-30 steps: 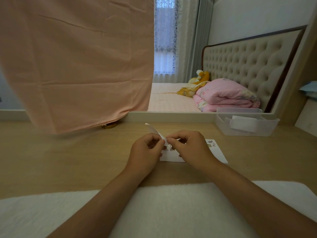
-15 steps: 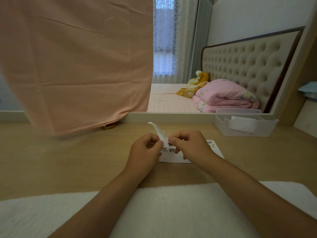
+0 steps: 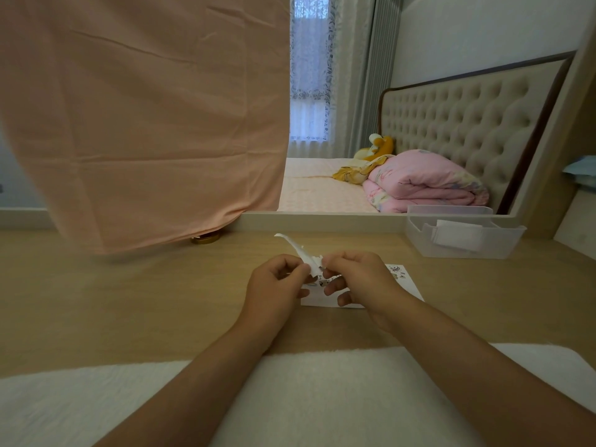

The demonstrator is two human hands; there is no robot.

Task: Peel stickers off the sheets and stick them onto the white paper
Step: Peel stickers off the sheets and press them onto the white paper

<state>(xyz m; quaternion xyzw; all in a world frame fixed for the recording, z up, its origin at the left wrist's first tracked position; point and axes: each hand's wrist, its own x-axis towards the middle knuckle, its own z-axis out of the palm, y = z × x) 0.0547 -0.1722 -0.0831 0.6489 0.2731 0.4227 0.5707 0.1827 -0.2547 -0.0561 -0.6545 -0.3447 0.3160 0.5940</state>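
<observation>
**Colleague:** What does the head camera give you?

**Me:** I look down at my two hands, close together just above the white paper (image 3: 407, 290). The paper lies flat on the wooden surface (image 3: 129, 301). My left hand (image 3: 274, 285) pinches the sticker sheet (image 3: 296, 247) between thumb and forefinger, and the free end of the sheet curls up and away from me. My right hand (image 3: 358, 279) pinches the near edge of the same sheet, just beside the left fingertips. Whether a sticker is lifted there I cannot tell; it is too small.

**Colleague:** Does the paper carry stickers already?

**Me:** Yes, some small printed stickers (image 3: 396, 270) sit at its far right corner. A clear plastic box (image 3: 464, 243) stands further back, well apart from the hands.

**Colleague:** How do you do the peeling well?

**Me:** I think the left hand must hold the backing firm and a little bent, so that the sticker's edge stands up. The right hand should then pull slowly and low along the backing, not straight upward. Otherwise the thin sticker may tear or roll on itself. After that I bring it to a bare part of the paper and press it down from one side.
</observation>
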